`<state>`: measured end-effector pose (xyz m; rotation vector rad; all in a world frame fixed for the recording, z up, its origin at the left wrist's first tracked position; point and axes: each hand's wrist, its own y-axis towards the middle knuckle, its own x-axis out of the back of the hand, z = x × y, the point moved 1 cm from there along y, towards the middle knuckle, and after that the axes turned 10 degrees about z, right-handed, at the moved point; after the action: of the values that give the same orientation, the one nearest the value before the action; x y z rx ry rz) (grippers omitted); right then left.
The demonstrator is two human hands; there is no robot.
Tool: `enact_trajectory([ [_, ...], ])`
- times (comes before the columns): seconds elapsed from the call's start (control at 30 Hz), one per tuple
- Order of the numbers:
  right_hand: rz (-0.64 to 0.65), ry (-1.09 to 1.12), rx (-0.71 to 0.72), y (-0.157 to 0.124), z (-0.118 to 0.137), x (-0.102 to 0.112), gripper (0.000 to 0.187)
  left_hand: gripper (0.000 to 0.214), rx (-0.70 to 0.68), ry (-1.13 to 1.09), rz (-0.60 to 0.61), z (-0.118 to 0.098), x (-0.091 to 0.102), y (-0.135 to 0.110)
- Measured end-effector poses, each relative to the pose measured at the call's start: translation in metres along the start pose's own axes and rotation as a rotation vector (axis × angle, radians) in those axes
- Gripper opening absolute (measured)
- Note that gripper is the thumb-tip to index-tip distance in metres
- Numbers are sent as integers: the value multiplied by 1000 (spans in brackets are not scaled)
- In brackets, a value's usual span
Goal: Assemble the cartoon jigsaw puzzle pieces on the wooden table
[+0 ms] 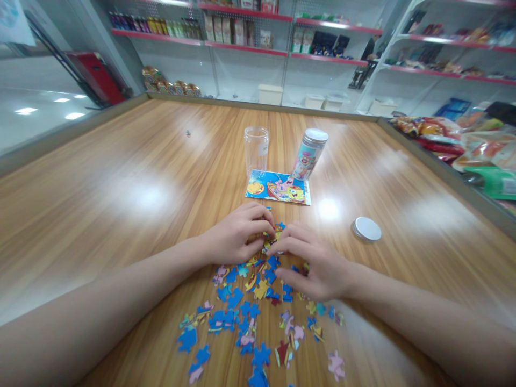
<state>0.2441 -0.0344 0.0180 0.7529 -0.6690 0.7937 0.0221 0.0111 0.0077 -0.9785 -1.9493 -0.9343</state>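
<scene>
Loose jigsaw puzzle pieces [261,290], mostly blue with some yellow, pink and red, lie spread over the wooden table. My left hand [245,231] is bent over the upper part of the spread, its curled fingertips and thumb closed on a yellow puzzle piece [266,244]. Close on its right, my right hand [312,258] has its fingertips at the same yellow pieces, with thumb and index finger apart. Part of the pieces under both hands is hidden. Beyond the hands lies a picture card [278,187] with cartoon figures on blue.
A clear open jar [256,150] stands behind the card, with a labelled, silver-lidded canister [309,155] to its right. A silver lid [366,229] lies right of my hands. Raised edging [282,109] borders the wooden table [169,156]; packaged goods [443,140] lie beyond it at right.
</scene>
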Motion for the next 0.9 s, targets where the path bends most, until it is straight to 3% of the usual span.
enact_trajectory([
  [0.13, -193, 14, -175, 0, -10, 3, 13, 24, -1, -2, 8, 0, 1, 0],
  [0.23, -255, 58, -291, -1, -15, 4, 11, 24, -7, -7, 7, -1, 1, 1],
  [0.9, -242, 99, -364, 0, -19, 3, 9, 25, 1, 8, 9, -1, 2, 0],
])
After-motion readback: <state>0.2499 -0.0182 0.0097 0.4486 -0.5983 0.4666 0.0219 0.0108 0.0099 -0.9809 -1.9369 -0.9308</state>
